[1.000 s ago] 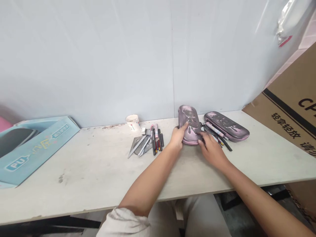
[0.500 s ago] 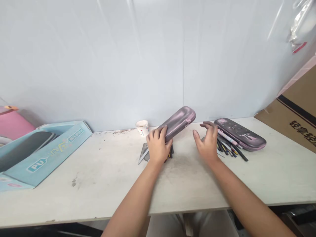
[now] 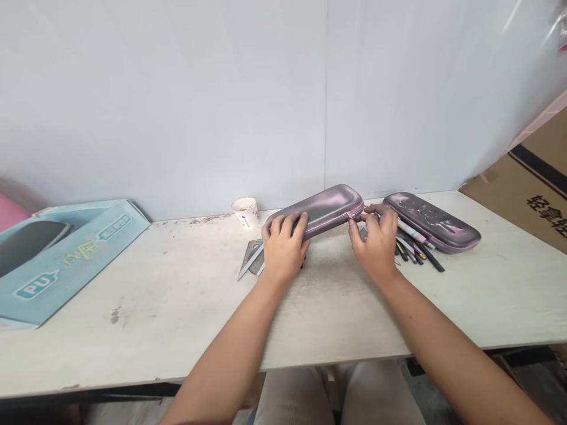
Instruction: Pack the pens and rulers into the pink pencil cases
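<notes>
A dark, shiny pencil case (image 3: 321, 206) with a pink zipper edge is held closed and tilted above the table, its right end raised. My left hand (image 3: 284, 242) is wrapped round its near left part. At the right end, my right hand (image 3: 374, 239) pinches the zipper pull (image 3: 351, 216) between thumb and fingers. Under the left end lie a set square (image 3: 251, 251) and other flat pieces, partly covered by the case and hand. A second pencil case (image 3: 432, 221) with a raised pattern rests right of my right hand, with several pencils and pens (image 3: 419, 251) beside it.
A white paper cup (image 3: 245, 212) stands at the back near the wall. On the left is an open light-blue box (image 3: 75, 260) with a dark case (image 3: 33, 239) inside. A brown carton (image 3: 531, 183) leans at the right. The table's front edge (image 3: 336, 361) runs below my forearms.
My right hand has closed from an open pose onto the zipper at the case's right end. The held case has shifted slightly right, and the view has moved a little.
</notes>
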A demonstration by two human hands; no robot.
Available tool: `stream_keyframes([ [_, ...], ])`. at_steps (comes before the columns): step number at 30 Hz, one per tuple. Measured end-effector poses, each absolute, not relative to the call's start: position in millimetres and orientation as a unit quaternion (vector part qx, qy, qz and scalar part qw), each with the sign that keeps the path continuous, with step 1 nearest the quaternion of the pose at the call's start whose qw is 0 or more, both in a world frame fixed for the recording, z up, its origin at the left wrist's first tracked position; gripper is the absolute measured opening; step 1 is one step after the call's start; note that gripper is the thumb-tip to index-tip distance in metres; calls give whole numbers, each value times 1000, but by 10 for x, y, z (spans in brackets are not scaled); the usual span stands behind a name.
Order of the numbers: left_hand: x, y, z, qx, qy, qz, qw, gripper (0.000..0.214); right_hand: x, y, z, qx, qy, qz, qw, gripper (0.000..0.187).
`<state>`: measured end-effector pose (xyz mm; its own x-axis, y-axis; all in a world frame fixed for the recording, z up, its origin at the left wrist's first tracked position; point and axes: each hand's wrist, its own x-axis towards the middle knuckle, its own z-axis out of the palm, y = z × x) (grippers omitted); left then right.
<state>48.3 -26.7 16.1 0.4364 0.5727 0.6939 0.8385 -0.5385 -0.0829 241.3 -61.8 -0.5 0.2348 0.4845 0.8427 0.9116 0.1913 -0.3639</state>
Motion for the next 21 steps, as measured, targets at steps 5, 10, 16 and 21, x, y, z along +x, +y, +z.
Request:
stream_keyframes([
  [5, 502, -287, 169, -822, -419, -311, 230, 45, 2413, -644, 20, -612, -578, -206, 499, 11],
  [10, 525, -315, 165, -829, -408, -312, 219, 47, 2427, -655, 14, -624, -563, -217, 497, 11],
  [16, 502, -326, 155, -831, -405, -312, 220, 47, 2449, -676, -9, -612, -563, -226, 507, 10],
  [21, 524, -321, 145, -825, -431, -316, 182, 47, 2557, -701, 28, -601, -586, -225, 494, 12],
])
